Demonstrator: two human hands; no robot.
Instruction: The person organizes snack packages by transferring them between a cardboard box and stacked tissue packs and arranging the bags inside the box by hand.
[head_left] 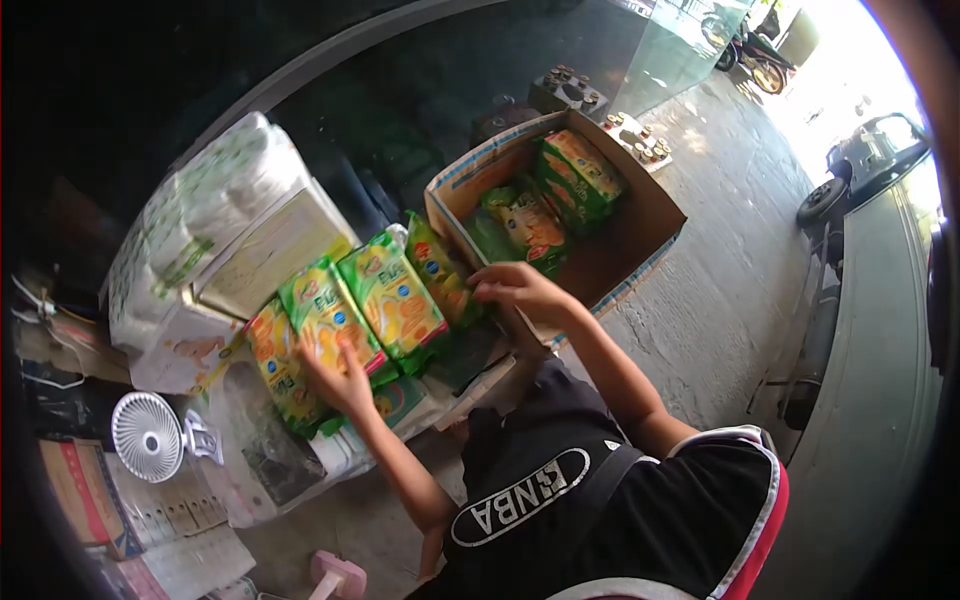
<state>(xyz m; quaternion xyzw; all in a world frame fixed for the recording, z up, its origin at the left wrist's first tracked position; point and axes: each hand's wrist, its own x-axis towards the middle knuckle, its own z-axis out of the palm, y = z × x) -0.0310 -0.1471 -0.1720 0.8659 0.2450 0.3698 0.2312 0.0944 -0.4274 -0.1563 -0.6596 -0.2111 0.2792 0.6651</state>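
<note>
Green and yellow packs stand in a row, one (392,295) in the middle and another (325,315) to its left. My left hand (340,378) rests on the left-hand packs with its fingers apart. My right hand (520,290) is at the near left edge of an open cardboard box (640,262), beside the row's rightmost pack (437,268). Its fingers are bent together, and what lies between them is hard to make out. Inside the box are more green and orange packs (580,180).
White wrapped bundles (215,215) are stacked behind the row at left. A small white fan (150,438) stands at lower left, near a pink object (337,577). A block with caps (640,143) sits beyond the box. A vehicle (875,300) is at right, a motorcycle (755,60) farther back.
</note>
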